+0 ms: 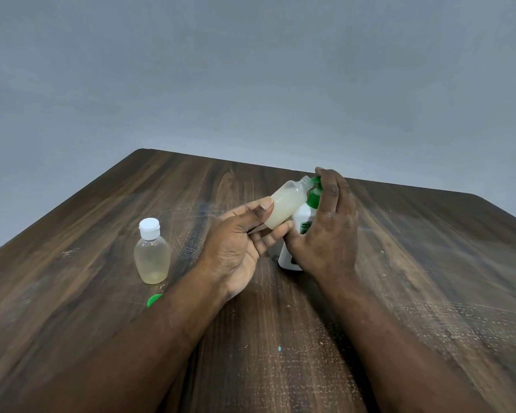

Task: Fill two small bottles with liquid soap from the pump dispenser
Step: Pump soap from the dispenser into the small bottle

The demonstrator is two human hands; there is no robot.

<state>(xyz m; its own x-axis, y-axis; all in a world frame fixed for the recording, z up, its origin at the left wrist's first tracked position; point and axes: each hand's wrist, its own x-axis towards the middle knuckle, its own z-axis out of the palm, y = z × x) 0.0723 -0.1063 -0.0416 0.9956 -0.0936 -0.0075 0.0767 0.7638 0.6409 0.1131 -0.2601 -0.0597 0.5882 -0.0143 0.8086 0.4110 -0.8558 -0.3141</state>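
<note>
A green cap (154, 300) lies loose on the desk (429, 293), nearest me. Behind it one small bottle (152, 257) stands closed, and I judge it filled. Further, the left hand (236, 248) pinches the second bottle (286, 205) between thumb and fingers, tilted, open neck at the nozzle, nearly full. The right hand (329, 234) curls around the pump dispenser (289, 259), fingers on its head. Capping remains.

Capped bottle (152, 254) and green cap (154, 300) left; open tabletop (429, 263) right.

I sit at a dark brown, scuffed wooden table (399, 263); beyond its far corner stands a plain grey-blue wall (251, 70).
</note>
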